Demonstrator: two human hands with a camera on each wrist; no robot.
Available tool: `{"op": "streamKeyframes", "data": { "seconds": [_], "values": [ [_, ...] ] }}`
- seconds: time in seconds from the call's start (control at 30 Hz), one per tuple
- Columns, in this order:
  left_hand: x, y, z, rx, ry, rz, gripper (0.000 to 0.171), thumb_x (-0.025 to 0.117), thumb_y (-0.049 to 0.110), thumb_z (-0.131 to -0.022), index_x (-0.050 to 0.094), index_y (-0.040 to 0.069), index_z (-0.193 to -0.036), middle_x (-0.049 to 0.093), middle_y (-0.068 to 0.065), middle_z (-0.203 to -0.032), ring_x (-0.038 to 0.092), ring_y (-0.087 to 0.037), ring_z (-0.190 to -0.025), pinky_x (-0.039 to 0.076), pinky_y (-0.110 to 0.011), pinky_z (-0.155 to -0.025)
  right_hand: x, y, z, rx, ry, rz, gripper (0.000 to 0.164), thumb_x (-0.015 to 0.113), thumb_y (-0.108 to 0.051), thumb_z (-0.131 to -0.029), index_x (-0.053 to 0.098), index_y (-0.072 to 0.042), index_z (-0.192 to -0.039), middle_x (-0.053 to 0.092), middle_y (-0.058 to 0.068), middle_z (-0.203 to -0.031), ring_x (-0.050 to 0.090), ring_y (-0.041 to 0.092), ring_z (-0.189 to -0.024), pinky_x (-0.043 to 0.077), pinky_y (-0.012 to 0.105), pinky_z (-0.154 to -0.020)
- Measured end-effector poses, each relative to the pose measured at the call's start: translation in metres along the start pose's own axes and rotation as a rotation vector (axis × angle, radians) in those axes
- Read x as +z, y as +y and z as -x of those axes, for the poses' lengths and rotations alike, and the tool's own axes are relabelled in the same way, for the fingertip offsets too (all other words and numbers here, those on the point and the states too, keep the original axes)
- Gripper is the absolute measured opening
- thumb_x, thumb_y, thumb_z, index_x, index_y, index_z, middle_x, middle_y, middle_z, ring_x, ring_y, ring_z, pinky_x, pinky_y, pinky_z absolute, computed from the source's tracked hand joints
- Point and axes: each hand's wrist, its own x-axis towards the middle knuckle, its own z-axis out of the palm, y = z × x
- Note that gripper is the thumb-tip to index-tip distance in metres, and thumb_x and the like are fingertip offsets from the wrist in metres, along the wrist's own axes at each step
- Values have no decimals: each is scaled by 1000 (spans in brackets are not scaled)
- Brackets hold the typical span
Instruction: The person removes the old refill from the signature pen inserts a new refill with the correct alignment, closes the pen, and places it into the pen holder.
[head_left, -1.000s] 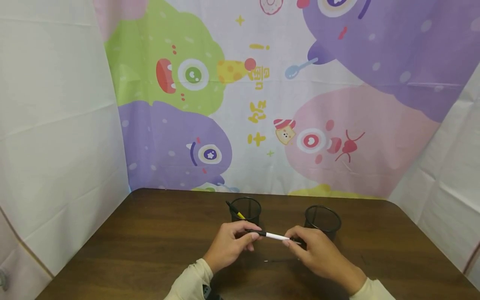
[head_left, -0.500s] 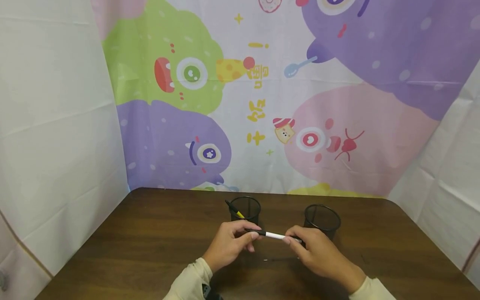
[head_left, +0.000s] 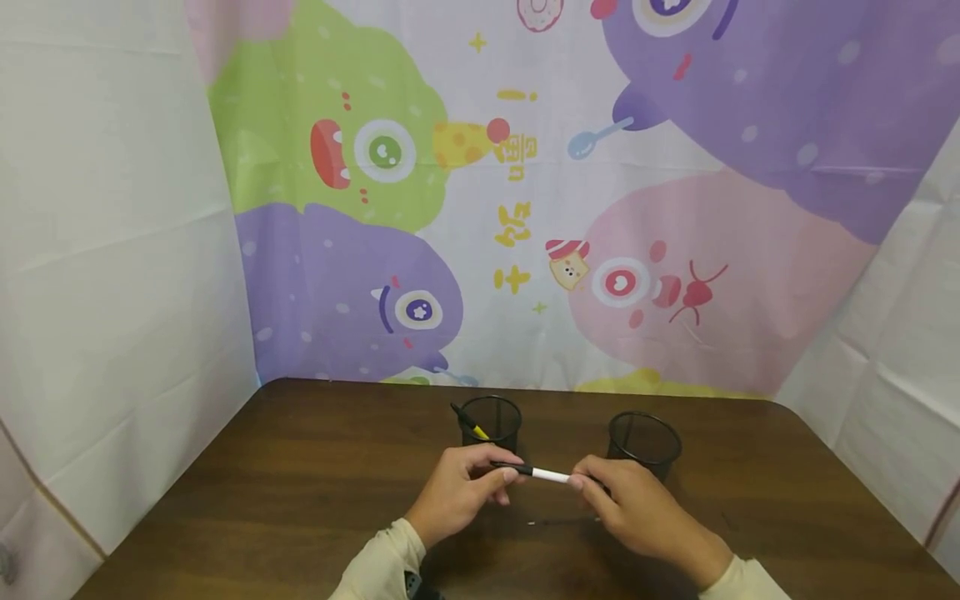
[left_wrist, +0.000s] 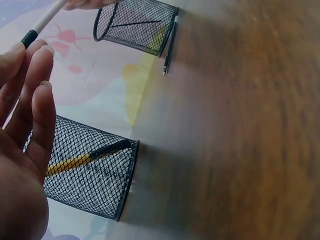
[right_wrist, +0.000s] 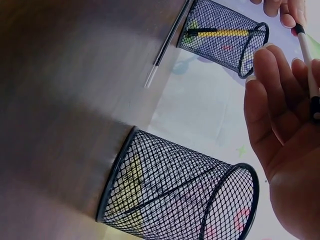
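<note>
A pen [head_left: 551, 476] with a white barrel and black ends is held level between both hands above the table. My left hand [head_left: 459, 492] pinches its black left end with thumb and fingers. At the other end, my right hand [head_left: 651, 510] pinches the barrel, and the fingers cover most of that tip. The right wrist view shows the black part [right_wrist: 315, 106] near my right thumb. Below the pen, a thin dark stick like a pen refill [left_wrist: 170, 47] with a pale tip lies on the table.
Two black mesh pen cups stand behind the hands. The left cup [head_left: 510, 431] has a yellow-and-black pen [head_left: 470, 422] leaning in it; the right cup [head_left: 663, 442] is just beyond my right hand. A patterned cloth [head_left: 517, 333] hangs behind the brown table [head_left: 315, 467].
My right fingers have shifted slightly on the pen, and its right end, seen past them before, is now mostly covered. The left hand stays nearly still.
</note>
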Motion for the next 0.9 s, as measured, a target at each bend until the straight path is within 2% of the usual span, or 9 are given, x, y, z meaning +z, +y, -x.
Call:
{"op": "streamKeyframes", "data": {
  "seconds": [0.23,0.33,0.43,0.67,0.9],
  "values": [
    [1,-1,0,28,16,-23,16,68,12,-97,74,5,-110,74,-17,-91,67,-16,-63,60,-34,-63,-1,-1,0,24,-19,-35,13,59,-21,-103,63,-26,-92,56,-15,-69,51,-3,-55,48,21,-48],
    [1,-2,0,25,14,-25,16,68,12,-97,74,6,-110,74,-15,-91,67,-16,-63,60,-34,-63,-2,-2,0,32,-27,-60,9,60,-23,-103,65,-25,-96,58,-12,-70,50,-2,-54,48,21,-47],
    [2,-2,0,22,10,-20,16,68,12,-96,74,5,-109,75,-13,-92,67,-15,-64,60,-34,-63,-2,-2,-1,8,-9,-42,1,66,-24,-100,65,-25,-100,58,-14,-73,49,-3,-57,46,21,-48],
    [2,-2,-1,21,6,-20,14,69,13,-96,74,6,-108,76,-9,-92,66,-14,-64,60,-33,-62,-1,-1,-2,-38,49,4,21,79,-21,-89,61,-26,-98,55,-21,-75,49,-3,-61,45,19,-52],
    [3,-1,1,1,0,-24,14,69,13,-96,74,6,-108,76,-9,-92,66,-14,-65,60,-33,-64,1,-1,-1,-36,58,29,22,81,-17,-87,62,-27,-92,54,-21,-73,48,-4,-61,45,19,-52]
  ]
}}
